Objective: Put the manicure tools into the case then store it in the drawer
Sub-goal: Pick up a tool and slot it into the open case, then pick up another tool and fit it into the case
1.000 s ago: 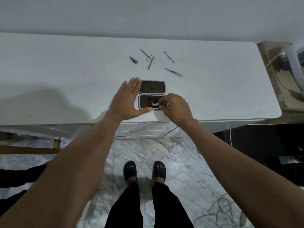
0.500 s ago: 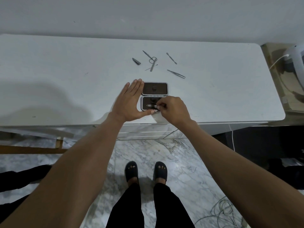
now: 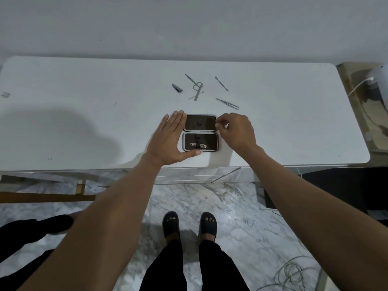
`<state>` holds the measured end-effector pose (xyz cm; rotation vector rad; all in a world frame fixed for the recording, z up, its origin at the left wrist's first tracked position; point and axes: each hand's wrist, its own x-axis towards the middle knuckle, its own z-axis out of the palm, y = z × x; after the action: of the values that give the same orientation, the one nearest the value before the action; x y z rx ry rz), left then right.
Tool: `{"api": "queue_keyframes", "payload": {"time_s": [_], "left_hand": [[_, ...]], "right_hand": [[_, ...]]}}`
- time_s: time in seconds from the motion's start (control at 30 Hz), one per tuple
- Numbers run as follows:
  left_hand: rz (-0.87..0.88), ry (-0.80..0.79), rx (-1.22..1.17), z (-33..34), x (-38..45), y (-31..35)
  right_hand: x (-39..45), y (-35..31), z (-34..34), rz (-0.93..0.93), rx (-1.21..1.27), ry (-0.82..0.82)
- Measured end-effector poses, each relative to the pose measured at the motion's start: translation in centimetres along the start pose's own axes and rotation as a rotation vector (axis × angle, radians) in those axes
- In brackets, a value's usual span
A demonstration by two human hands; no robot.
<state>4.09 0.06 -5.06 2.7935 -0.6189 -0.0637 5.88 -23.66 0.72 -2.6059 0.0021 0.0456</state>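
Observed white surface against far wall. Noted case lying open near front edge, nail clipper strapped in near half. Found left hand flat against case's left side, fingers spread open. Found right hand at far-right corner of case, fingers pinched closed, holding nothing discernible. Recorded loose tools scattered farther back.

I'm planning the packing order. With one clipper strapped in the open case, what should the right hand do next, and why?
Probably reach the right hand past the case for the tweezers, the nearest loose tool. The hand looks empty, the left hand steadies the case, and only the clipper is stowed.
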Motion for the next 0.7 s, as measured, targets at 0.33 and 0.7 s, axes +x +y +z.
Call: {"api": "queue_keyframes", "payload": {"time_s": [0.33, 0.7], "left_hand": [[-0.007, 0.004, -0.004, 0.4, 0.2, -0.2], [0.002, 0.055, -0.011, 0.3, 0.4, -0.5]], "right_hand": [[4.8, -0.4, 0.2, 0.025, 0.055, 0.013], [11.1, -2.9, 1.7, 0.004, 0.069, -0.012]]}}
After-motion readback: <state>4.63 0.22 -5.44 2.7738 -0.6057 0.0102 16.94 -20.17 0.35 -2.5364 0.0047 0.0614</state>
